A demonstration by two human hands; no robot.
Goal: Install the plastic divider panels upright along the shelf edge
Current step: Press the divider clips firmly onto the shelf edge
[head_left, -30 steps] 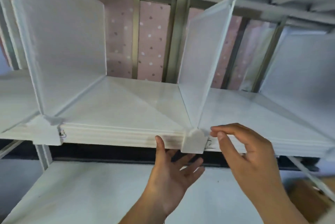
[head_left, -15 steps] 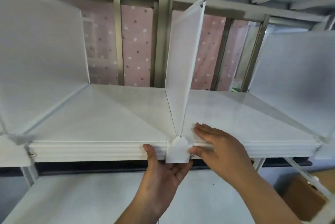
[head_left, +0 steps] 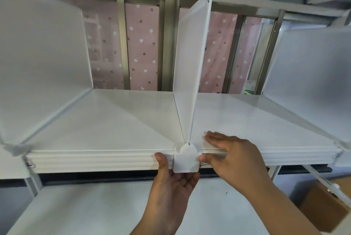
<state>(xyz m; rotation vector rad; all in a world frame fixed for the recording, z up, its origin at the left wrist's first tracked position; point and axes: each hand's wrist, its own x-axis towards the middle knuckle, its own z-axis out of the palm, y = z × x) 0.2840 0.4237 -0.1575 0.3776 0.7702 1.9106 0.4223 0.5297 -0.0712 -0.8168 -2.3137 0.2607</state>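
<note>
**A:** What does the scene show?

**B:** A white shelf seen from just below its front edge. Three translucent plastic divider panels stand on it: a left panel, a middle panel and a right panel.

**A:** Where are the hands?

**B:** Both are at the middle panel's white clip, which hooks over the shelf's front edge. The left hand comes from below, palm up, thumb pressed on the edge just left of the clip, fingers tucked under it. The right hand lies flat, fingers together on the shelf top, thumb against the clip's right side.

**A:** How far along is the job?

**B:** The outer panels look seated, each with a clip at its foot. The middle one stands nearly upright; it seems to be in its final seating. Whether more panels remain cannot be told.
</note>
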